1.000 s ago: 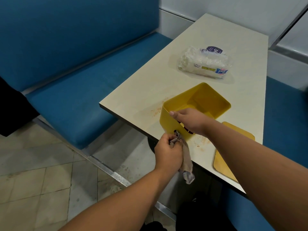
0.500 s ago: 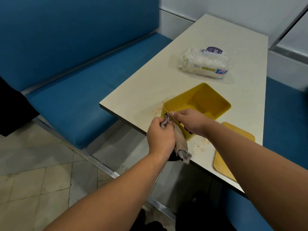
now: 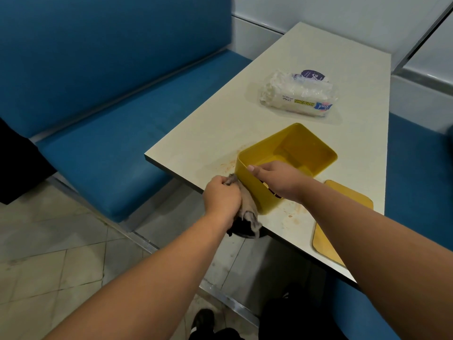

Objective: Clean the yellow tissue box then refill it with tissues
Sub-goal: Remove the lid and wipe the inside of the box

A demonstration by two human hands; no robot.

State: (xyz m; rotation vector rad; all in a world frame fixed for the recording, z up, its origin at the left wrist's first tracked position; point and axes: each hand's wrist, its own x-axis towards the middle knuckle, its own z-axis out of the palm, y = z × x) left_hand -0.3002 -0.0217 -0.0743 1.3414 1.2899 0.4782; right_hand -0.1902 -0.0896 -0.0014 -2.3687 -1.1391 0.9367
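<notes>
Reading "PAPER TOWEL": tissue pack (image 3: 297, 98) label

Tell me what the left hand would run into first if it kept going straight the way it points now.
Probably the yellow box: the left hand, gripping the rag, already has it against the near wall. If it slid past the corner, only bare, stained table lies ahead. Depth is unclear.
</notes>
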